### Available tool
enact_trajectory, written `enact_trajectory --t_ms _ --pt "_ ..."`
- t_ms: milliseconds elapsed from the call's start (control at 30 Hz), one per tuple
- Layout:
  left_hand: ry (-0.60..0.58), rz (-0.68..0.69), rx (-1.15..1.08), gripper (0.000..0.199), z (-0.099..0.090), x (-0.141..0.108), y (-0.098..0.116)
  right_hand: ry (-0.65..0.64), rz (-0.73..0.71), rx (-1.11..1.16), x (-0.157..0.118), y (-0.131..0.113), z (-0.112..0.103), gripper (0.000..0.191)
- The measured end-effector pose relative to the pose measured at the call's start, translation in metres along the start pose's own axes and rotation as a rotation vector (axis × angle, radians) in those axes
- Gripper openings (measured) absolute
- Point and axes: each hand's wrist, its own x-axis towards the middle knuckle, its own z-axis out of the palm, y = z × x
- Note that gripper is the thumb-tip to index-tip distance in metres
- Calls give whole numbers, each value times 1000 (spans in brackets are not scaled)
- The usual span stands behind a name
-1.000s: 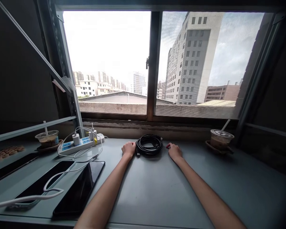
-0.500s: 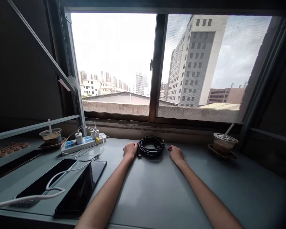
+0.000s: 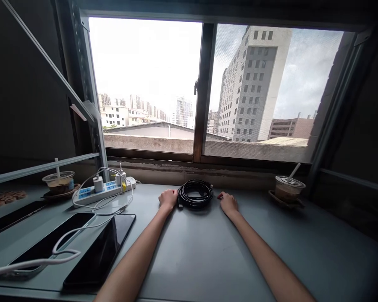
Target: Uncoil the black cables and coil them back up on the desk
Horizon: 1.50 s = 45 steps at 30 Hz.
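A black cable (image 3: 186, 202), wound into a round coil, lies flat on the grey table with its connector ends showing at the sides. Just left of the coil, my left hand (image 3: 168, 198) rests knuckles up in a fist, its thumb side close against the loops. I see nothing in its fingers. On the other side, my right hand (image 3: 229, 203) lies on the table with its fingers curled in, a small gap away from the coil. It holds nothing.
At left are a white power strip (image 3: 105, 193) with plugged-in chargers, a white charging cable (image 3: 58, 261), a black tablet (image 3: 97, 253) and a phone (image 3: 50, 241). Drink cups with straws stand at left (image 3: 58, 181) and right (image 3: 290, 188). A window (image 3: 198, 96) is behind.
The whole view has shifted slightly, so things appear a little further left. Both hands and the coiled cable keep the same places on the table.
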Motion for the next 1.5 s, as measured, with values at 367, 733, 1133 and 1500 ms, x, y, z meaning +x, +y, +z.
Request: enact_trajectory --t_ms 367,733,1133,1500 --pt "-3 22 1 40 0 1 -2 -10 -2 -5 0 -2 -1 33" --pt "4 5 12 40 1 1 -1 -12 0 -7 0 -1 -1 32" --pt "9 15 22 42 3 2 -3 -16 -3 4 -2 -1 -2 34" --pt "10 5 8 40 2 2 -2 -36 -2 -3 -2 -3 -3 35"
